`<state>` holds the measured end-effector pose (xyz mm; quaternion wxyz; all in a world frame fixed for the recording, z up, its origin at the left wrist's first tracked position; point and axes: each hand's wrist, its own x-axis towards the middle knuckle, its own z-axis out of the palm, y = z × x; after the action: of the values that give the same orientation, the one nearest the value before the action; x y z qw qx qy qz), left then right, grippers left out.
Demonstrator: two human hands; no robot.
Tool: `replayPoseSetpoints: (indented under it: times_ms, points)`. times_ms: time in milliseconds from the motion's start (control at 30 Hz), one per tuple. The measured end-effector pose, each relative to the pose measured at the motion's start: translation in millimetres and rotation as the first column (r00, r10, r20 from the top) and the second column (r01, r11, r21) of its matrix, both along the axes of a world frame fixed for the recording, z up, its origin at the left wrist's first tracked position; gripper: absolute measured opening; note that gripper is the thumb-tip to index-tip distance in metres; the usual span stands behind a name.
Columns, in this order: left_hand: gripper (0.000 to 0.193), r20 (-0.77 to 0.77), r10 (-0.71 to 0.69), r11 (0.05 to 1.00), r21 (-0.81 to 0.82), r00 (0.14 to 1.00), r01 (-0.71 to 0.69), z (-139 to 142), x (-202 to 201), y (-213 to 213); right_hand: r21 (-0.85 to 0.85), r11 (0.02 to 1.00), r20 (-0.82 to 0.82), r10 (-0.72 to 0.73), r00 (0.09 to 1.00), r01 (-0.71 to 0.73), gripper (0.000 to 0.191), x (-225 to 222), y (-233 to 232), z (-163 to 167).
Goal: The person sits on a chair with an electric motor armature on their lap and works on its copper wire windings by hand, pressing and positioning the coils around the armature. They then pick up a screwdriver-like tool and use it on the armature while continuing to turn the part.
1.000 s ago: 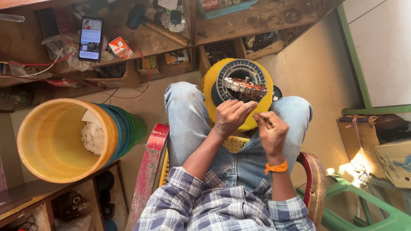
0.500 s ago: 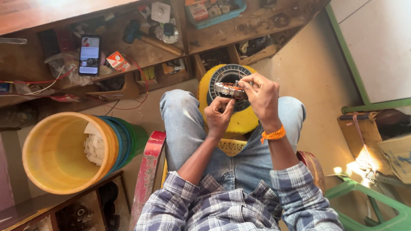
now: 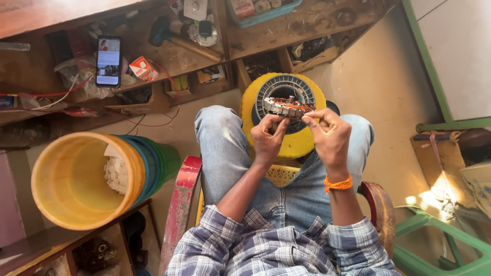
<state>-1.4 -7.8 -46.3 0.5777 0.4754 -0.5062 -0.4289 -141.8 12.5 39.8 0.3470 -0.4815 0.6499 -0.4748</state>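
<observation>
The scene is lit brightly and evenly by daylight, with colours rendered warm. A patch of hard glare is seen on the cardboard [image 3: 441, 190] at lower right, where detail is burnt out. Soft shadow is cast under the shelves [image 3: 153, 102] and beneath the bucket [image 3: 82, 179]. Straight edges are bowed by wide-angle distortion near the borders. Focus is held sharp at centre; corners are slightly softened.

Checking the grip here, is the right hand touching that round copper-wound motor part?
Touching. The head view shows the right hand pinching the rim of the motor part with its fingers, no gap visible.
</observation>
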Motion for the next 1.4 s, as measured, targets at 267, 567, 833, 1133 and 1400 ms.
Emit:
replayPoseSetpoints:
  times_ms: [267,567,833,1133,1400]
  points:
    - [0.008,0.107,0.041,0.997,-0.072,0.993,-0.034,20,2,3,-0.136,0.991,-0.161,-0.036,0.986,0.014,0.006,21,20,-27]
    - [0.014,0.454,0.065,0.835,-0.513,0.889,0.201,37,8,0,-0.143,0.989,-0.164,0.006,0.986,-0.03,0.007,-2,45,-13]
    - [0.008,0.084,-0.02,0.991,-0.131,0.996,0.031,7,-1,9,-0.197,0.976,-0.271,0.032,0.962,-0.088,0.007,-3,15,27]
    - [0.008,-0.21,-0.074,0.99,0.1,0.975,0.096,2,3,0,-0.07,0.988,-0.287,0.115,0.951,-0.141,0.003,20,-54,28]
    - [0.007,-0.101,-0.052,0.997,0.046,0.994,0.057,-3,2,1,-0.001,1.0,-0.131,-0.029,0.991,0.029,0.007,1,-26,19]
